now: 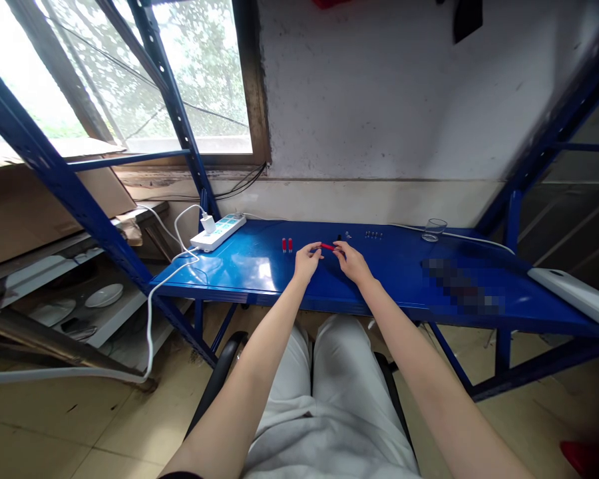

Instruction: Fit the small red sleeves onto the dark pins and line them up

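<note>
Between my two hands, just above the blue table, is a small red cylindrical piece [328,247] with thin ends hidden in the fingers; its exact kind is too small to tell. My left hand [307,261] pinches its left end, and my right hand [352,261] is closed on its right end. Left of the hands, two similar red cylindrical pieces [287,245] lie side by side. Behind my right hand are a small black piece [339,237] and a little clear piece [348,235]. Farther right, several tiny metallic parts [374,235] sit in rows.
A white power strip [219,232] with a plugged-in charger [208,223] lies at the table's left end. A clear glass [434,230] stands at the back right. A white flat object [576,293] rests at the right end of the blue table [239,269]. Blue posts frame both sides.
</note>
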`<state>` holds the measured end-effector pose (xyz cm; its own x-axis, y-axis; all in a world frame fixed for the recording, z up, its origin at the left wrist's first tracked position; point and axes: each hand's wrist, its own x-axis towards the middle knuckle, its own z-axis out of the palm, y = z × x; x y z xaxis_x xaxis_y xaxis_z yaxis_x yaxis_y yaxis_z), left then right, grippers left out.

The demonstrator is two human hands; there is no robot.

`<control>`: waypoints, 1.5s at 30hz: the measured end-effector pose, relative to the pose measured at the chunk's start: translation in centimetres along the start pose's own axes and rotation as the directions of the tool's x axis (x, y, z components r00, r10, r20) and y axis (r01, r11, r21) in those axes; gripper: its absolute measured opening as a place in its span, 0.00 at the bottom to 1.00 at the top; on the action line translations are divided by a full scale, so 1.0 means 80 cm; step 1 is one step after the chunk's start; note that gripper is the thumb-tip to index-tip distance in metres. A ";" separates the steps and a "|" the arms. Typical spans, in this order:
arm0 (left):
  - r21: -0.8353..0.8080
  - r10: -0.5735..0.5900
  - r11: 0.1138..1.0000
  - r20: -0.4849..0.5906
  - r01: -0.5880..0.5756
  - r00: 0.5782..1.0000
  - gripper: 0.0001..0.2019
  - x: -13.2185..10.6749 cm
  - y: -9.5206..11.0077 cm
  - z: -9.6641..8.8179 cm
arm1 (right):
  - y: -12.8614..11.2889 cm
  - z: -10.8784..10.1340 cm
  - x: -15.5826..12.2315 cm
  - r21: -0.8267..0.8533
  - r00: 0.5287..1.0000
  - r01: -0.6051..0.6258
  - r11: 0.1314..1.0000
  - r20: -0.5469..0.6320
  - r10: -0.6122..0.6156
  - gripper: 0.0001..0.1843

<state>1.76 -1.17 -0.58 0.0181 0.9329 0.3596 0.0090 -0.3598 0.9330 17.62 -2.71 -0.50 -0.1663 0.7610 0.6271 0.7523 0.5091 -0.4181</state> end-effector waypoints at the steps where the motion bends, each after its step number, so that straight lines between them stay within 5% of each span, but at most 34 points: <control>1: 0.000 0.012 1.000 -0.008 -0.012 1.000 0.12 -0.001 0.002 0.000 | 0.000 0.000 0.000 -0.034 1.000 0.003 0.999 0.013 -0.003 0.18; 8: 0.053 0.094 0.994 -0.014 -0.093 0.995 0.10 -0.007 0.013 0.005 | -0.004 -0.001 0.001 -0.168 0.995 -0.025 0.986 0.091 0.040 0.20; 16: 0.167 0.205 0.960 0.132 -0.225 0.970 0.08 0.006 0.027 0.005 | 0.001 0.000 -0.001 -0.209 0.994 0.001 0.978 0.104 0.021 0.20; 20: 0.324 0.288 0.861 0.325 -0.392 0.901 0.07 0.029 0.045 -0.005 | 0.002 0.002 -0.001 -0.207 0.996 0.009 0.978 0.084 0.008 0.19; 24: 0.474 0.223 0.732 0.511 -0.489 0.830 0.06 0.053 0.064 -0.014 | 0.002 0.003 -0.001 -0.183 0.996 0.022 0.983 0.091 -0.006 0.20; 32: 0.552 0.124 0.600 0.652 -0.580 0.748 0.05 0.071 0.094 -0.013 | -0.002 0.003 0.000 -0.161 0.995 0.044 0.986 0.092 -0.029 0.20; 45: 0.738 0.001 0.486 0.535 -0.468 0.845 0.12 0.100 0.090 -0.044 | -0.005 -0.001 0.000 -0.128 0.989 -0.016 0.992 0.143 0.034 0.23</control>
<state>-1.56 3.77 9.06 0.5506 0.7804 0.2964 0.7335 -0.6218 0.2745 17.39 -2.92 -0.30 -0.2295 0.8276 0.5122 0.8305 0.4409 -0.3404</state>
